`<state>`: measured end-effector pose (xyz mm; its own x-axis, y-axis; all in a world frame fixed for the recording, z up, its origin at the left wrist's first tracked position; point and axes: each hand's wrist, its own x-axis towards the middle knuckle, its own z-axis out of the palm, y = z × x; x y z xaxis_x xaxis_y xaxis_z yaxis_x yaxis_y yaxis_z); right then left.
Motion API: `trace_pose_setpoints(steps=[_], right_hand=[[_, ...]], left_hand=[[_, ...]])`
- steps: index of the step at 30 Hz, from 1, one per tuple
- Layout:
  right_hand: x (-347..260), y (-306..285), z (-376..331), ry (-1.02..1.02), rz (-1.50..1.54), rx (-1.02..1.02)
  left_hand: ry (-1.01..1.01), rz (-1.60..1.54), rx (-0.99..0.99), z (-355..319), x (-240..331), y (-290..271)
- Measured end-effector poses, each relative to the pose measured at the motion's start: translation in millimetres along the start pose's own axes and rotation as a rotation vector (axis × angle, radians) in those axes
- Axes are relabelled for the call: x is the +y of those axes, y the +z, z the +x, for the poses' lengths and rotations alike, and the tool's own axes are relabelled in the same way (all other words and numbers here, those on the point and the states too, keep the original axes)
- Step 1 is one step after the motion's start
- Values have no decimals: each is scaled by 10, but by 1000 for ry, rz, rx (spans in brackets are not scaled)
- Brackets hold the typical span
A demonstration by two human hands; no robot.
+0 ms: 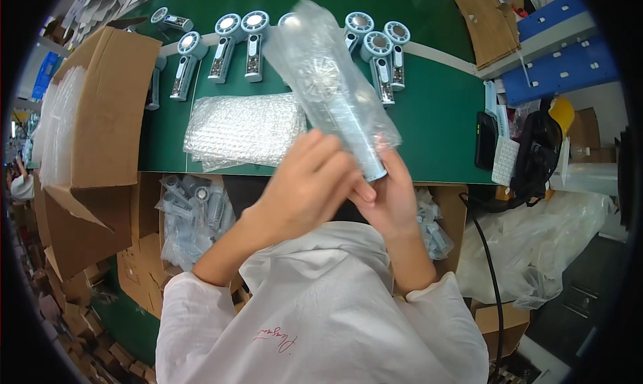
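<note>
Right of the bubble wrap (241,126), the right hand (394,198) pinches the bagged device (327,79), probably light, slippery, best held by its handle (362,141); left hand's (303,184) grip I cannot tell.

I read this as a factory or workshop packing station: green bench (439,143), identical light-blue handheld devices (254,49) lined up, stacked bubble-wrap sheets (244,131), big open carton (115,109) at left, more cardboard boxes (82,317) piled lower left.

hd cam, L of pr | wide fisheye | faces dn+fwd | close abv green bench (435,136)
</note>
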<state>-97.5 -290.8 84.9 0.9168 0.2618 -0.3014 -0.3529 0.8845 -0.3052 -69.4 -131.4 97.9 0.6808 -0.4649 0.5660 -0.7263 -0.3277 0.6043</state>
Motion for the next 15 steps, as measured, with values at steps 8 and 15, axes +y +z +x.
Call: trace_pose_setpoints(steps=[8, 15], right_hand=[[-599, -166, -478, -85, -889, -52], [-917, -263, -770, 36, -703, 72]], left_hand=[[188, -425, 78, 853, 304, -40], [-60, -639, 39, 818, 484, 102]])
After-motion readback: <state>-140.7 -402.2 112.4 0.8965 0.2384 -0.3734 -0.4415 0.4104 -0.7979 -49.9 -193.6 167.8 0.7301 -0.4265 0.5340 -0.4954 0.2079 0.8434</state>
